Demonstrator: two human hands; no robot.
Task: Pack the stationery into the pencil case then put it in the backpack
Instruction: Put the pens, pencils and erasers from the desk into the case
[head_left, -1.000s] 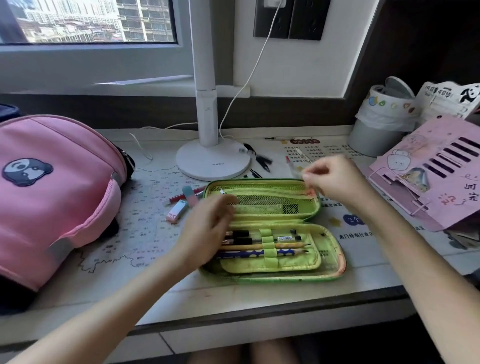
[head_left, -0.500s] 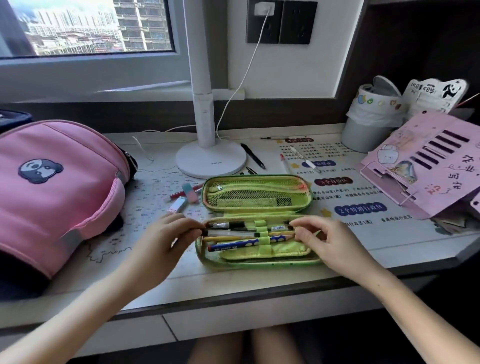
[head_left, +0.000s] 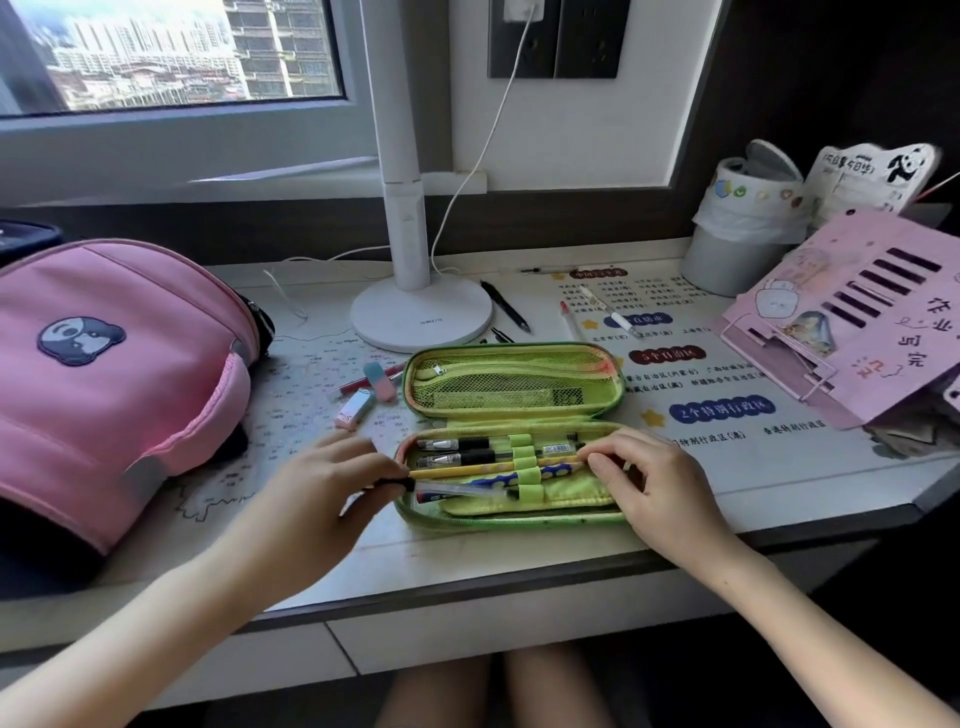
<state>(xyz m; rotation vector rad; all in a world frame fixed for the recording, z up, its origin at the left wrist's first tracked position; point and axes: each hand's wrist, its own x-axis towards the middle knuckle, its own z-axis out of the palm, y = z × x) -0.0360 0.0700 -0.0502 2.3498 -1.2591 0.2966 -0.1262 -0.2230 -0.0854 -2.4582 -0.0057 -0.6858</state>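
Since half a second ago, left hand (head_left: 322, 488) has shifted down to the lowest row and a clear pen (head_left: 457, 487) now lies there. Thumb and forefinger pinch its black end; the transparent plastic barrel runs toward 3 o'clock under a green elastic loop (head_left: 529, 492). Right hand (head_left: 660, 483) sits at the 3 o'clock end of the pencil case (head_left: 519, 521), fingers curled, tips closed on the ends of the wooden pencils (head_left: 467, 470), one yellow, one blue with dots. The case is a green hard shell, oval, lying open flat at the desk (head_left: 467, 561) front edge, with the mesh pocket (head_left: 509, 384) in its far half. At 9 o'clock of the case lies the backpack (head_left: 104, 374), pink fabric, padded. Two block erasers (head_left: 379, 382) lie at 10 o'clock. The round white lamp base (head_left: 421, 317) stands at 11 o'clock.
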